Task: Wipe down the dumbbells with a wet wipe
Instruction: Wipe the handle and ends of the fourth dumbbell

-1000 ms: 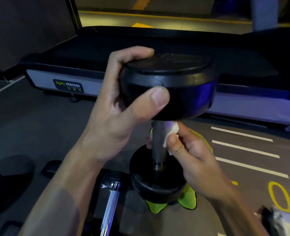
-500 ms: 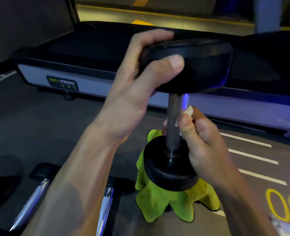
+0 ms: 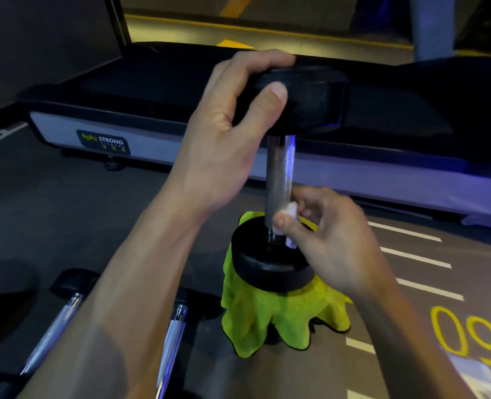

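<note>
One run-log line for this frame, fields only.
left hand: grips top head of upright dumbbell | right hand: pinches wet wipe at handle's lower end | bottom head over green cloth

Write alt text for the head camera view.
A left hand grips the top head of an upright dumbbell while the right hand pinches a white wet wipe against the bottom of its metal handle. A green cloth lies beneath.

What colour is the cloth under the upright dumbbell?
Bright yellow-green cloth, with a dark edge; head view.
</note>
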### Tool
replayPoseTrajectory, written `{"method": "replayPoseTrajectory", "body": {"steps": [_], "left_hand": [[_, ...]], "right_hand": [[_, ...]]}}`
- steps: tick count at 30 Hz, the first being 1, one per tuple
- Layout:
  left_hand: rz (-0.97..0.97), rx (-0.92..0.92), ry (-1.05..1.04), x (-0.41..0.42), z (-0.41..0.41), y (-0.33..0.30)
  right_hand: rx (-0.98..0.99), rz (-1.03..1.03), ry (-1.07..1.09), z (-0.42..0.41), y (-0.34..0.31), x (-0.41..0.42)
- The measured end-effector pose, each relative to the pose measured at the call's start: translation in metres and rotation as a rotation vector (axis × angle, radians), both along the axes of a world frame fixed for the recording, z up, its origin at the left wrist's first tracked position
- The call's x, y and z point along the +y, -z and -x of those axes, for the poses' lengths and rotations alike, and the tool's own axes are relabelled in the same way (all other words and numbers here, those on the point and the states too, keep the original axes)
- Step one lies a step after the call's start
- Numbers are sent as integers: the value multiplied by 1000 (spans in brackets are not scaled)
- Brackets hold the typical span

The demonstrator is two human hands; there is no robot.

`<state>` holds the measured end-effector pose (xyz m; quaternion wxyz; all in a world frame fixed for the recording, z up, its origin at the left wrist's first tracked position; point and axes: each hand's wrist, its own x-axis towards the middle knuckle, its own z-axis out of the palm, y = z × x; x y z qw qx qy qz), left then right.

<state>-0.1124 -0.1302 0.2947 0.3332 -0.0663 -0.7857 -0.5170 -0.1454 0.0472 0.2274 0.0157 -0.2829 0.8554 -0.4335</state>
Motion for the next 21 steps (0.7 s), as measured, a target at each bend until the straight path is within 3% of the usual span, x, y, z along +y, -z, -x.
{"method": "replayPoseTrajectory", "body": {"steps": [4, 9, 13, 17, 21], "left_hand": [[-35, -14, 10, -3, 2, -2], [-57, -33, 41, -4, 4, -2], [-73, -47, 49, -5, 4, -4], [-109, -42, 54, -8, 3, -3], [-101, -43, 55, -7, 5, -2]], "right_hand": [[-16, 210, 187, -17, 7, -6], [-4, 161, 219, -17, -2, -5], [-4, 469, 232, -15, -17, -20], [-62, 425, 242, -36, 14, -15], [135, 476, 222, -38, 8, -24]]}}
